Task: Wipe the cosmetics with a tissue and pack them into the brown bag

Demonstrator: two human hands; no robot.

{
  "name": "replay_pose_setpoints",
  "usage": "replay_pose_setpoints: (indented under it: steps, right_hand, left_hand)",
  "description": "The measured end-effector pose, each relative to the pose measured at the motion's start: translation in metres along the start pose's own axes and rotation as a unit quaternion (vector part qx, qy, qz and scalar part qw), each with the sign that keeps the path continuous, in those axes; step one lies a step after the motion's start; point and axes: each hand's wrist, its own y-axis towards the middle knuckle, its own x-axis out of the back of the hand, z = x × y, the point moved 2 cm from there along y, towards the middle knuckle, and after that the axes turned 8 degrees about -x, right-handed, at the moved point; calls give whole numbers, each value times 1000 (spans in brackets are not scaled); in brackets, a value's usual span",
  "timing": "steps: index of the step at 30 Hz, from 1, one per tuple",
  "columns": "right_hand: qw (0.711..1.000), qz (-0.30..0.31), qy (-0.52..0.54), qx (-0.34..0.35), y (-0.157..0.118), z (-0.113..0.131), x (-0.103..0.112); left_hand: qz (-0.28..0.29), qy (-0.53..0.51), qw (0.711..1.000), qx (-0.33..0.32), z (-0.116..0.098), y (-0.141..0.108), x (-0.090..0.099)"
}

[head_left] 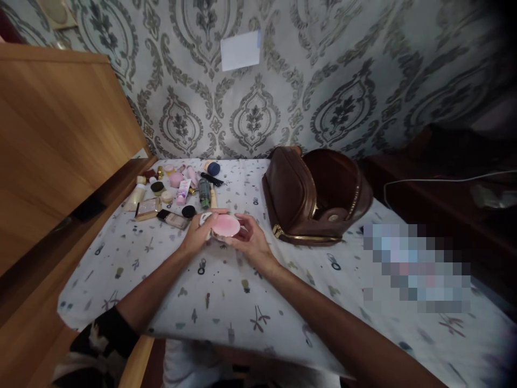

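Note:
Between my two hands is a round, flat-topped pink cosmetic case point(226, 225), its pink face turned up toward me. My right hand point(252, 242) grips it from the right, fingers curled around its edge. My left hand point(198, 233) is closed on a crumpled white cloth or tissue point(205, 217), pressed against the left side of the case. Just beyond my hands lie a dark green bottle point(204, 194), a small black round lid point(188, 210) and a flat bottle with a black cap point(174, 219). The underside of the case is hidden by my fingers.
Several cosmetics cluster at the back left, among them a pink tube point(183, 191) and a pale bottle point(136, 197). An unzipped brown leather bag point(286, 188) stands to the right. A wooden panel point(60, 124) borders the left; a blurred-out patch point(420, 269) lies far right.

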Motion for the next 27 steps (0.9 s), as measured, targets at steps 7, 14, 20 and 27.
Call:
replay_pose_setpoints:
  steps: [7,14,20,27]
  right_hand:
    - [982,-14,172,-71,0,4,-1]
    - [966,91,212,-113,-5,8,-4]
    - [967,123,182,-127,-6,8,-3]
    - [960,149,177,-158,-9,5,-3]
  left_hand:
    - [-69,141,982,-108,-7,-11,-12]
    - [-51,251,944,-207,-2,-11,-11]
    - [-33,174,970,-167,-8,-9,-8]
    - [75,-94,993,1,-4,-4,-5]
